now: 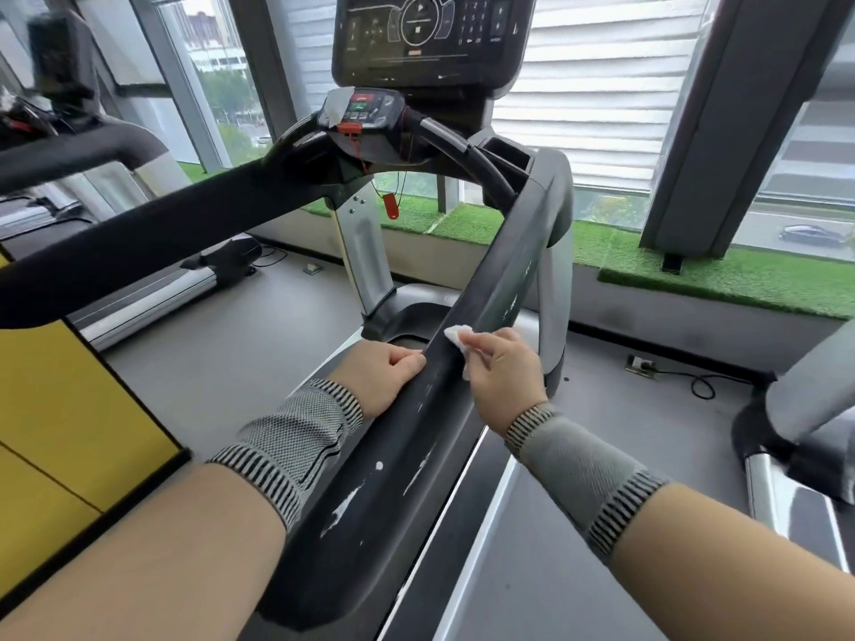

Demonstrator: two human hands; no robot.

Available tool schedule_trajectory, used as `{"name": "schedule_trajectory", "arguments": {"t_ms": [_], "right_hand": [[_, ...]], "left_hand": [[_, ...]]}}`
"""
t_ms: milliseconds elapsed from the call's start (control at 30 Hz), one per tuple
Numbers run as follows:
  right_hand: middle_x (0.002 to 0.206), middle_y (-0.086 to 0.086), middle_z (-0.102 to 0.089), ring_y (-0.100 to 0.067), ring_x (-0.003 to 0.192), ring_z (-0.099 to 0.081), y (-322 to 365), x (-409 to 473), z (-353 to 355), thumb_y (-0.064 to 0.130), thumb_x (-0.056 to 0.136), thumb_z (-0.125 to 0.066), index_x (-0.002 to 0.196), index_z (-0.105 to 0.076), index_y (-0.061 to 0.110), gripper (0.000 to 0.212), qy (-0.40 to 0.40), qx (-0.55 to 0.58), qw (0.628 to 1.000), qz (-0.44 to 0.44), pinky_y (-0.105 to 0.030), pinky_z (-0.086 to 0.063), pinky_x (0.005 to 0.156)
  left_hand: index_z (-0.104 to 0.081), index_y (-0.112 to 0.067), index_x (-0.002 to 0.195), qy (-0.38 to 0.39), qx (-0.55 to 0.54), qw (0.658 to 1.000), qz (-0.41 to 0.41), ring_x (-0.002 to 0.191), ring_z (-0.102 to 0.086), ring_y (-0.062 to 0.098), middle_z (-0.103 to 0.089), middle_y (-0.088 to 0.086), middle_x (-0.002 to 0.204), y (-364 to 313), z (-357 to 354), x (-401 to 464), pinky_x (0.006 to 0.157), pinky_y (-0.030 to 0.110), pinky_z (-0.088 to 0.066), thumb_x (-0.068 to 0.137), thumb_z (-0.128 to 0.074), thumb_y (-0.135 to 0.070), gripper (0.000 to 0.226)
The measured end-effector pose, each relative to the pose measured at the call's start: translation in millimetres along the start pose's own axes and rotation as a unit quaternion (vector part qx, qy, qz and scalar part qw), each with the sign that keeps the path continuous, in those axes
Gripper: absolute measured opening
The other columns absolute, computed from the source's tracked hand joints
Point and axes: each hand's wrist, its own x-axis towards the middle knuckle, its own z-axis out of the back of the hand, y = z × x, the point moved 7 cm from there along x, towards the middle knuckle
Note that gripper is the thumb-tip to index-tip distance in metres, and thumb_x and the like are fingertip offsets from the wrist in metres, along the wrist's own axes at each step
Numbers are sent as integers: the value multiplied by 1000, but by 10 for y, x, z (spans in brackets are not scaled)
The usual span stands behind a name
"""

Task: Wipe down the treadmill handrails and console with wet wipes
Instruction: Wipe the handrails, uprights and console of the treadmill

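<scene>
The treadmill's right handrail (499, 279) is a wide black bar with worn white patches, running from bottom centre up toward the console (430, 34). My right hand (502, 374) pinches a crumpled white wet wipe (458, 337) and holds it against the rail's upper surface. My left hand (386, 377) grips the rail's left edge just beside it, fingers curled over the top. The left handrail (152, 233) crosses the frame at left. A second white wipe (337, 106) lies on the small control panel (370, 111) below the dark screen.
A red safety key (391, 206) hangs on a cord under the panel. Another treadmill (796, 409) stands at right, more machines at left. A yellow panel (65, 409) is at lower left. Green turf (694, 270) lines the window sill. A power strip and cable (666, 370) lie on the floor.
</scene>
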Motion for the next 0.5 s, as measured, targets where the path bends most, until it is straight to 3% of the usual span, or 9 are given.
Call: {"name": "schedule_trajectory", "arguments": {"t_ms": [67, 167, 267, 333, 367, 433, 500], "right_hand": [[83, 2, -51, -17, 74, -56, 160, -174, -81, 11, 91, -58, 104, -73, 13, 20, 31, -19, 997, 69, -23, -47, 76], [87, -2, -54, -21, 75, -58, 358, -282, -84, 12, 90, -58, 103, -74, 17, 21, 117, -38, 982, 143, -27, -47, 74], [100, -6, -55, -23, 91, -58, 262, 179, -20, 15, 93, -52, 113, -70, 19, 26, 110, -89, 986, 82, -27, -44, 86], [106, -4, -52, -24, 97, -57, 179, 367, -53, 17, 96, -47, 118, -67, 21, 29, 105, -145, 983, 45, -26, -42, 89], [106, -3, -50, -25, 99, -57, 166, 367, -92, 17, 97, -46, 118, -66, 22, 30, 109, -158, 981, 42, -25, -41, 88], [102, 0, -48, -24, 96, -57, 238, 216, -178, 17, 96, -47, 117, -67, 22, 30, 130, -157, 977, 70, -22, -39, 82], [97, -1, -51, -23, 89, -56, 376, -34, -203, 18, 96, -48, 115, -69, 22, 28, 150, -142, 970, 126, -25, -41, 80]], "left_hand": [[-74, -18, 102, 4, 4, 1000, -1, 81, -57, 4, -72, -2, 89, 6, 2, -15, 69, 14, -41, 98, -50, -29, 27], [-73, -25, 108, 25, -13, 1000, 9, 66, -55, -3, -65, -15, 74, 65, 43, -59, 69, 15, -43, 96, -53, -28, 24], [-70, -26, 114, 51, -36, 998, 29, 65, -56, -9, -71, -13, 88, 150, 50, -167, 76, 15, -44, 93, -58, -28, 24], [-68, -23, 116, 46, -47, 997, 31, 54, -53, -13, -66, -26, 84, 182, 48, -253, 69, 8, -41, 92, -59, -27, 26], [-68, -23, 116, 43, -52, 997, 30, 50, -52, -13, -61, -31, 72, 186, 44, -287, 63, 4, -38, 93, -59, -26, 25], [-67, -22, 116, 33, -60, 997, 30, 48, -51, -15, -57, -27, 55, 183, 52, -328, 55, 0, -36, 94, -58, -25, 24], [-67, -21, 118, 26, -57, 998, 26, 51, -52, -16, -55, -25, 61, 176, 62, -335, 57, -1, -36, 94, -59, -26, 26]]}}
